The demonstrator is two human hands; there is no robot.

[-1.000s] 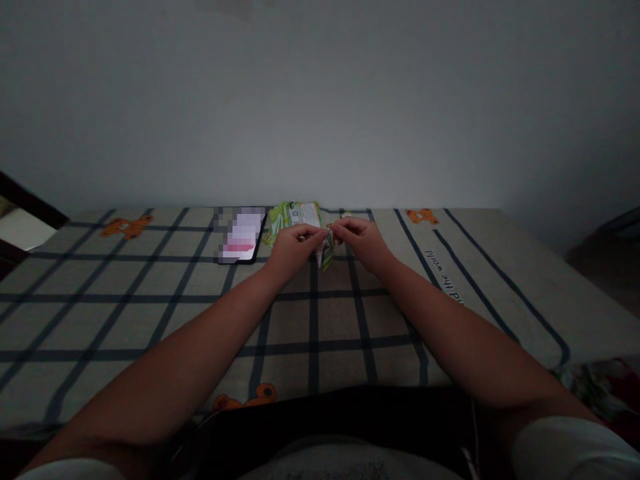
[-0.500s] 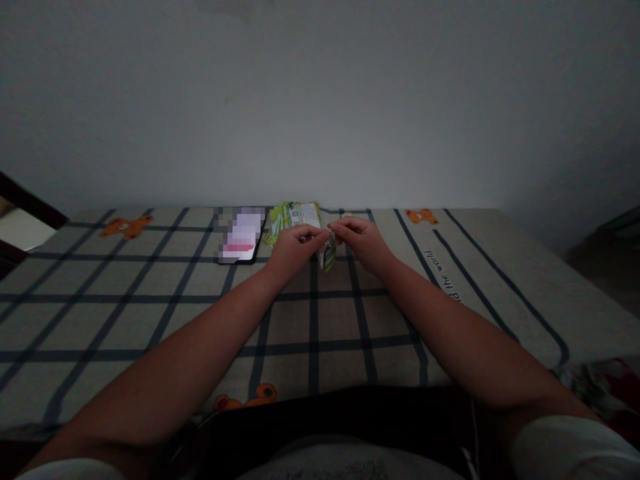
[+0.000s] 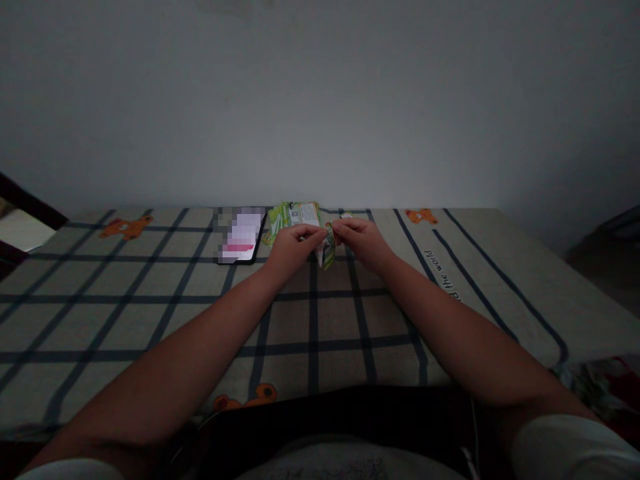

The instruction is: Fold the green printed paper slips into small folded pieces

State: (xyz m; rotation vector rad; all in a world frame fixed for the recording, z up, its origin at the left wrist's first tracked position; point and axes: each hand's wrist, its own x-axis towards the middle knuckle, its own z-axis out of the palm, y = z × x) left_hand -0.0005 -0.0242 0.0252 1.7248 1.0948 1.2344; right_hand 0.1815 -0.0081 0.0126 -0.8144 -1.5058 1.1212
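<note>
A: Where is the small green-and-white packet (image 3: 329,252)?

B: Between the left hand (image 3: 291,248) and the right hand (image 3: 366,241), out over the middle of the cloth-covered counter (image 3: 530,280). Its lower end points down toward the cloth; whether it touches, one cannot tell.

A: And how do the hands stand?

B: Both are drawn in narrow, thumb against fingers, the two pinches close together at the packet's upper part. The left one has an edge of it. The right one pinches just beside that, though its fingertips partly hide what they grip.

A: So which step is in hand?

B: By the look of it, fine two-handed handling of the packet's upper edge. No opening shows from this angle.

A: What does the next move call for?

B: A secure pinch on each side, one would judge, with small, even force and the wrists steady. The wrapper looks thin and crinkled, so a fingertip could slip off it.

A: Is anything in the way?

B: A larger green package (image 3: 294,215) lies just behind the left hand, partly covered by it. A phone (image 3: 243,235), its screen lit, lies to the left of that package. Neither seems to crowd the pinch.
</note>
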